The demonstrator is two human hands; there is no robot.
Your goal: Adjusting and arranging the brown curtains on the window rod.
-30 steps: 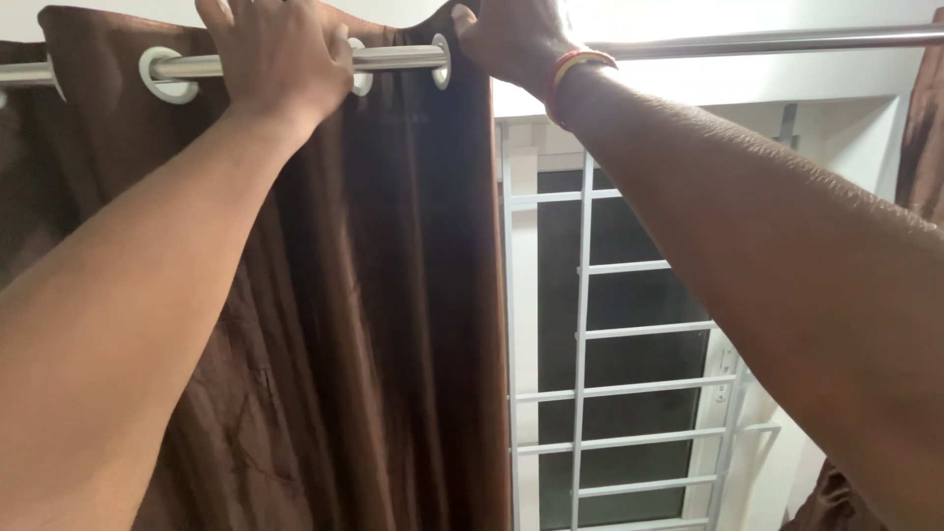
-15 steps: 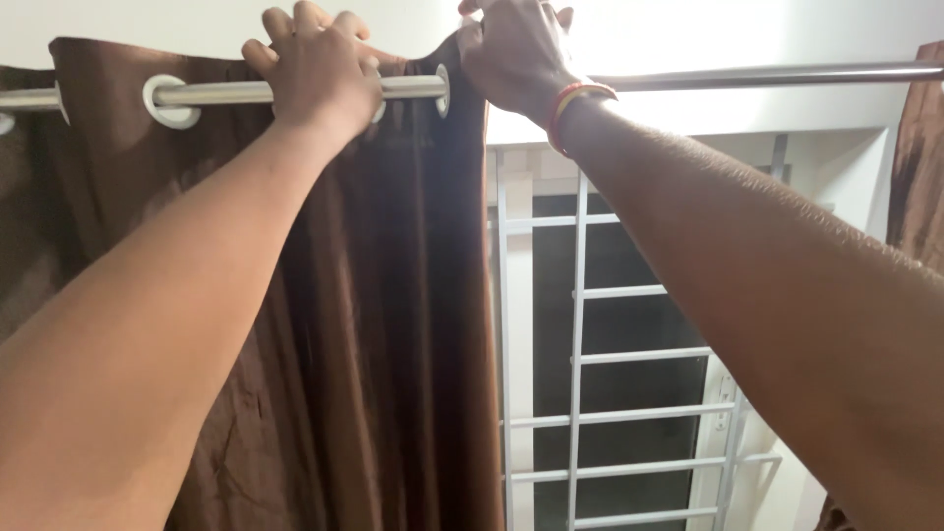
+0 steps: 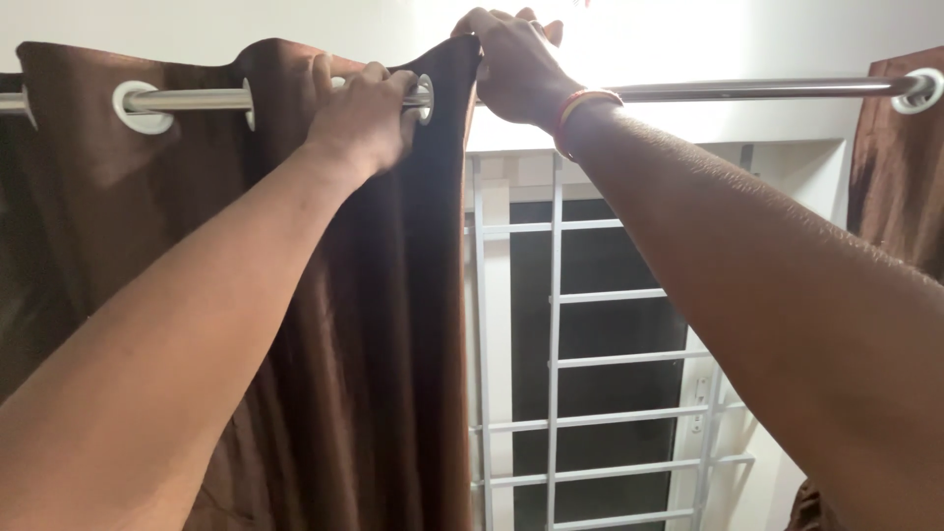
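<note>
The left hand (image 3: pixel 362 116) is raised to the metal curtain rod (image 3: pixel 747 90) and is closed over the top of the brown curtain (image 3: pixel 374 324), its fingers curled around the fabric and the rod just beside a white eyelet ring (image 3: pixel 424 96); the right hand (image 3: pixel 513 61) is held a little higher and to the right, its fingers bent down over the curtain's upper corner, which is pinched at the leading edge where it meets the rod; a coloured band (image 3: pixel 580 106) is worn at the right wrist. The curtain is hung from the rod by its rings and is gathered in folds on the left side of the view, its free edge falling straight down below the two hands; another white eyelet ring (image 3: pixel 143 106) is seen farther left on the rod, with the rod passed through it. To the right of the curtain's edge a window with a white metal grille (image 3: pixel 590 364) is left uncovered, and bright light is seen above the rod; a second brown curtain (image 3: pixel 900 167) is hung at the far right end of the rod, well apart from the hands.
</note>
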